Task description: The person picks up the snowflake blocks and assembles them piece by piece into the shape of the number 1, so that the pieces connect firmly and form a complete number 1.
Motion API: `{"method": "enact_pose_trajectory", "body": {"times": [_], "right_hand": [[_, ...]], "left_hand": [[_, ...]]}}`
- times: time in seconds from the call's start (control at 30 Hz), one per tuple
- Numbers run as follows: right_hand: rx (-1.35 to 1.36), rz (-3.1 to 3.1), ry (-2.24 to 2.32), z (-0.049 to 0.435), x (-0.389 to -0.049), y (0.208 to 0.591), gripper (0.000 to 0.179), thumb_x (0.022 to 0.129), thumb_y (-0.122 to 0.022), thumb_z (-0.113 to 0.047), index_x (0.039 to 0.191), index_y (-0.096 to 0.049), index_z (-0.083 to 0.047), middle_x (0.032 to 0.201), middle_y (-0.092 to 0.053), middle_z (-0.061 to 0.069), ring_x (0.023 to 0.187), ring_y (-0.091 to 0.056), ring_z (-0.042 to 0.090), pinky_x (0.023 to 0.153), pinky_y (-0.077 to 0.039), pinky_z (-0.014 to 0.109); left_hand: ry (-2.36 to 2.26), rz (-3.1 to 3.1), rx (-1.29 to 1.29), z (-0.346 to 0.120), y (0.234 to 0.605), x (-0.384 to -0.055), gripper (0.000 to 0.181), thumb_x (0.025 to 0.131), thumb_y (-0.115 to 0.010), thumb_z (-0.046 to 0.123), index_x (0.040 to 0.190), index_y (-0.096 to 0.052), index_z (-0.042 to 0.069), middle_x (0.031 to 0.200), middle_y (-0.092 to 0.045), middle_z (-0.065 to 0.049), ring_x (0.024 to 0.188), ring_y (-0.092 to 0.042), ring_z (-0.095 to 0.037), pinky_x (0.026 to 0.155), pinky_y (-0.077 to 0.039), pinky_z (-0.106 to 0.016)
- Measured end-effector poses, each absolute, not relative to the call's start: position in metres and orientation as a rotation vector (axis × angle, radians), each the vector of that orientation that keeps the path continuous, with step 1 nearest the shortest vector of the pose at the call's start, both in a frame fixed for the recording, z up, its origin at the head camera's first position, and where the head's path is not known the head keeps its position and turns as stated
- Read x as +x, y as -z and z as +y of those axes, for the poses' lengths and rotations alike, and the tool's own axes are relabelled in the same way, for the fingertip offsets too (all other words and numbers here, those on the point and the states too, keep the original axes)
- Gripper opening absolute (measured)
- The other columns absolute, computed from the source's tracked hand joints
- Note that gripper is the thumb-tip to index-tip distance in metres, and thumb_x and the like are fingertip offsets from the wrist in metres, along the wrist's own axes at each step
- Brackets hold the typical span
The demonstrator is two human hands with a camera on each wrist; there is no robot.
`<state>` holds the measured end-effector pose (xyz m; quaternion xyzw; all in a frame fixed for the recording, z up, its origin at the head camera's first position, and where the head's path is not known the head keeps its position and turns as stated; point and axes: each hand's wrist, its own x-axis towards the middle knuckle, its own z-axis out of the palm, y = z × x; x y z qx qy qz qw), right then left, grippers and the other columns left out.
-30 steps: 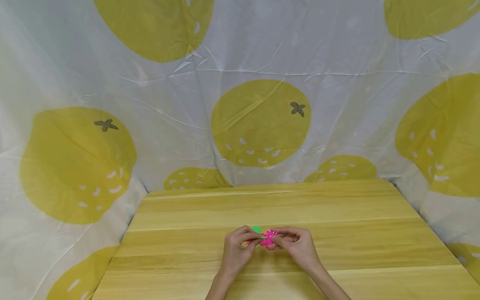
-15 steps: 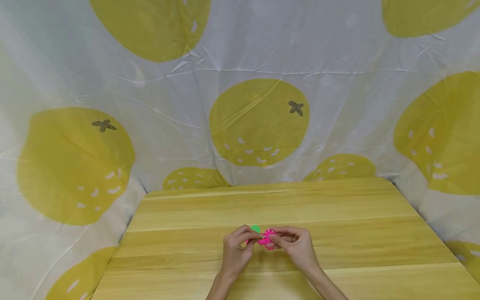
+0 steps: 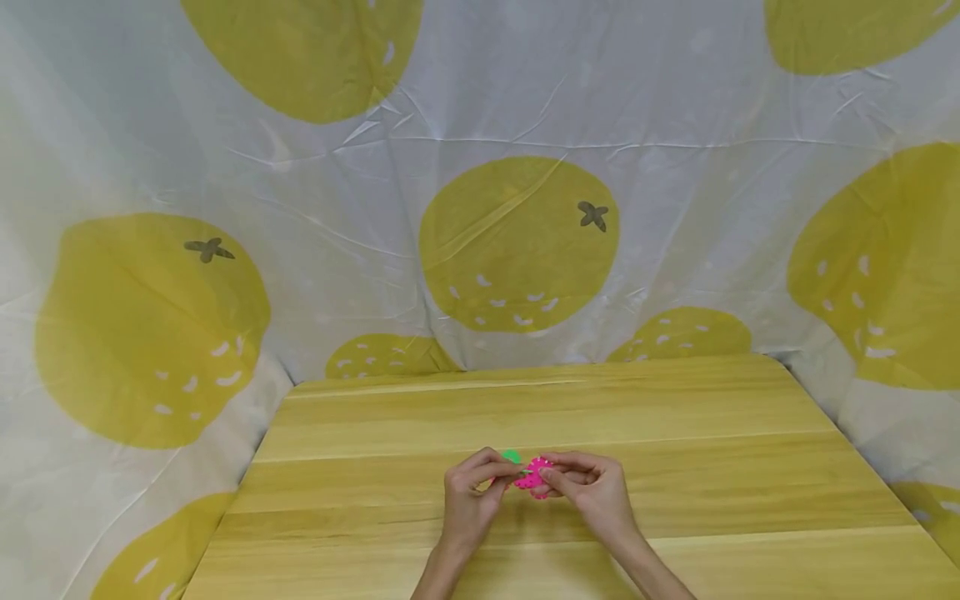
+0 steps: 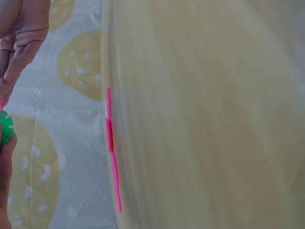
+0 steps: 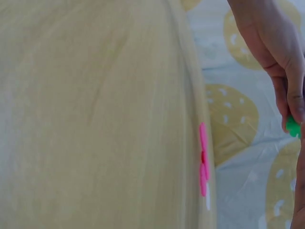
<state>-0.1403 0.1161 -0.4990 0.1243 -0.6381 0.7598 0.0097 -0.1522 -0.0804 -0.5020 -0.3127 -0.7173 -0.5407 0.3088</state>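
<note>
Both hands meet low over the middle of the table in the head view. My left hand (image 3: 467,493) pinches a green notched plastic disc, whose face shows as a green disc (image 5: 292,126) at those fingertips in the right wrist view. My right hand (image 3: 597,494) pinches a bright pink notched disc (image 3: 537,467) between thumb and fingers. The two discs come together edge to face between the fingertips. More green (image 3: 512,456) shows just behind the left fingers. Both wrist views show joined pink discs (image 4: 114,162) edge-on, below the fingertips. Fingers hide much of these pieces.
The wooden table (image 3: 360,467) stretches around the hands, with a rounded far right corner. Behind and beside it hangs a white cloth (image 3: 697,208) printed with large yellow fruit.
The left fingers have edged slightly, and a little less green shows between them and the pink disc. The right hand stays almost still.
</note>
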Motion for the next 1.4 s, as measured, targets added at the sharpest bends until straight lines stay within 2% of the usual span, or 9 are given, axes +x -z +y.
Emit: {"method": "enact_pose_trajectory", "body": {"times": [0.33, 0.6, 0.77, 0.93, 1.13, 1.4], "right_hand": [[0.423, -2.064, -2.359, 0.118, -0.141, 0.493, 0.034, 0.093, -0.075, -0.004, 0.12, -0.068, 0.015, 0.093, -0.076, 0.025, 0.076, -0.079, 0.018, 0.073, -0.063, 0.046], [0.403, -2.059, -2.362, 0.119, -0.138, 0.491, 0.033, 0.095, -0.072, -0.001, 0.119, -0.066, 0.02, 0.098, -0.073, 0.036, 0.074, -0.079, 0.016, 0.071, -0.064, 0.038], [0.312, -2.027, -2.386, 0.112, -0.135, 0.494, 0.034, 0.094, -0.073, -0.001, 0.118, -0.065, 0.021, 0.095, -0.075, 0.032, 0.073, -0.078, 0.015, 0.071, -0.064, 0.037], [0.248, -1.998, -2.396, 0.105, -0.134, 0.497, 0.036, 0.092, -0.075, -0.001, 0.118, -0.065, 0.021, 0.096, -0.076, 0.03, 0.073, -0.078, 0.015, 0.07, -0.064, 0.033], [0.178, -2.001, -2.403, 0.104, -0.135, 0.497, 0.036, 0.092, -0.074, 0.001, 0.119, -0.063, 0.022, 0.098, -0.076, 0.029, 0.073, -0.078, 0.014, 0.07, -0.064, 0.029], [0.174, -2.056, -2.433, 0.105, -0.136, 0.497, 0.04, 0.093, -0.074, -0.002, 0.124, -0.062, 0.021, 0.102, -0.076, 0.029, 0.076, -0.078, 0.014, 0.072, -0.064, 0.029]], "left_hand": [[1.473, -1.872, -0.892, -0.085, 0.498, -0.154, 0.011, 0.081, -0.079, -0.012, 0.089, -0.081, -0.004, 0.078, -0.07, -0.008, 0.07, -0.07, -0.02, 0.069, -0.06, -0.019], [1.525, -1.93, -0.851, -0.082, 0.497, -0.151, 0.015, 0.081, -0.078, -0.015, 0.086, -0.082, -0.002, 0.075, -0.071, -0.009, 0.068, -0.07, -0.021, 0.067, -0.061, -0.022], [1.481, -1.921, -0.806, -0.079, 0.498, -0.15, 0.019, 0.079, -0.078, -0.018, 0.083, -0.082, 0.001, 0.075, -0.073, -0.008, 0.066, -0.07, -0.02, 0.066, -0.059, -0.018], [1.432, -1.861, -0.815, -0.077, 0.5, -0.15, 0.023, 0.075, -0.077, -0.023, 0.082, -0.081, -0.001, 0.073, -0.072, -0.008, 0.063, -0.068, -0.019, 0.064, -0.057, -0.016], [1.449, -1.838, -0.832, -0.075, 0.503, -0.151, 0.019, 0.077, -0.077, -0.021, 0.084, -0.081, -0.003, 0.074, -0.072, -0.009, 0.066, -0.07, -0.021, 0.067, -0.06, -0.018], [1.44, -1.947, -0.802, -0.082, 0.501, -0.151, 0.023, 0.078, -0.077, -0.02, 0.084, -0.082, 0.001, 0.075, -0.072, -0.006, 0.067, -0.07, -0.017, 0.066, -0.059, -0.017]]}}
